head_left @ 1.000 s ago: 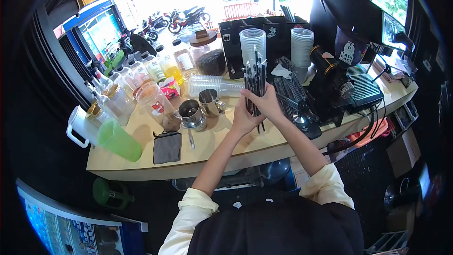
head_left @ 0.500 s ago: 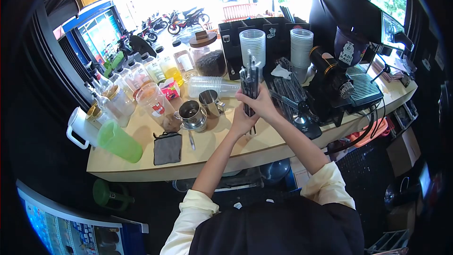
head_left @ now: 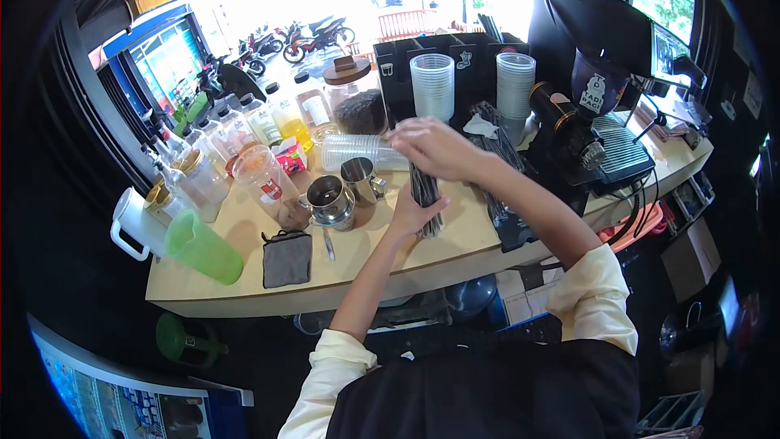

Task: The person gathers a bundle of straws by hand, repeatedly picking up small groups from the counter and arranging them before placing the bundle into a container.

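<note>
A bundle of thin black straws (head_left: pixel 424 189), seemingly in clear wrappers, stands roughly upright over the counter. My left hand (head_left: pixel 413 210) is wrapped round its lower part. Over the bundle's top end lies my right hand (head_left: pixel 439 150), palm down with its fingers stretched out, and it hides the upper ends. More black straws (head_left: pixel 508 150) lie in a pile to the right, with a crumpled white tissue (head_left: pixel 482 126) on them. Left of my hands are a lying stack of clear cups (head_left: pixel 353 151) and two steel pitchers (head_left: pixel 329 199) (head_left: pixel 358 179).
Upright cup stacks (head_left: pixel 432 89) (head_left: pixel 515 85) stand before a black organizer (head_left: pixel 394 61). Bottles (head_left: pixel 264 118), a lidded jar (head_left: pixel 351 102), a green jug (head_left: pixel 203 248) and a dark cloth (head_left: pixel 287 260) occupy the left. A black machine (head_left: pixel 581 134) stands right on the wooden counter (head_left: pixel 366 264).
My right hand has let go of the bundle's middle and moved up over its top, fingers now flat. The bundle sits lower, still in my left hand.
</note>
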The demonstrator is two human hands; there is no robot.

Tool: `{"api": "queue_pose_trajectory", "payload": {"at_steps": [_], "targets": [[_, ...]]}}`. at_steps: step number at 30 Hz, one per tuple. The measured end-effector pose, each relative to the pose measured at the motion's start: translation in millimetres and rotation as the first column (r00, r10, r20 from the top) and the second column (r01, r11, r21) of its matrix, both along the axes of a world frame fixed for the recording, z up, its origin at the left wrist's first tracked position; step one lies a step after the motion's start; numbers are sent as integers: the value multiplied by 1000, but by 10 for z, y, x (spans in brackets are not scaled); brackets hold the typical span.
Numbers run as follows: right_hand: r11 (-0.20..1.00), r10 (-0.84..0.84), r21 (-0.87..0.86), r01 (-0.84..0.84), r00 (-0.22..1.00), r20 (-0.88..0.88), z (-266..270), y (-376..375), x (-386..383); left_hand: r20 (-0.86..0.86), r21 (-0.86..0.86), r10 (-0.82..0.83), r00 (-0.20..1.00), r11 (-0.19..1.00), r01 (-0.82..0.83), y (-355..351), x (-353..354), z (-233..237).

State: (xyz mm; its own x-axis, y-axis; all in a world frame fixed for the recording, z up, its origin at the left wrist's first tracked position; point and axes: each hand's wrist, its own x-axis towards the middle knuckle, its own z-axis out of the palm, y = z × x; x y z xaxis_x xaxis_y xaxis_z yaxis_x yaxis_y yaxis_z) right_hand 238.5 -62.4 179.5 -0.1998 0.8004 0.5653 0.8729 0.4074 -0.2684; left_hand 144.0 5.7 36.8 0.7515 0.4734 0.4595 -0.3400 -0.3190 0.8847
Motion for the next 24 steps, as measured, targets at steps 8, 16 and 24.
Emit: {"api": "queue_pose_trajectory", "payload": {"at_steps": [8,16,24], "targets": [[998,55,57,-28,835,-547,-237,-112,152,-11,-99,24,1000,995,-25,34,-7,-94],[995,-45,-82,-54,493,-869,-711,2,-191,187,118,189,964,970,-213,-132,25,-49],[847,287,252,-468,4,-958,-483,151,-91,-52,-72,68,996,995,-71,67,-309,146]]}}
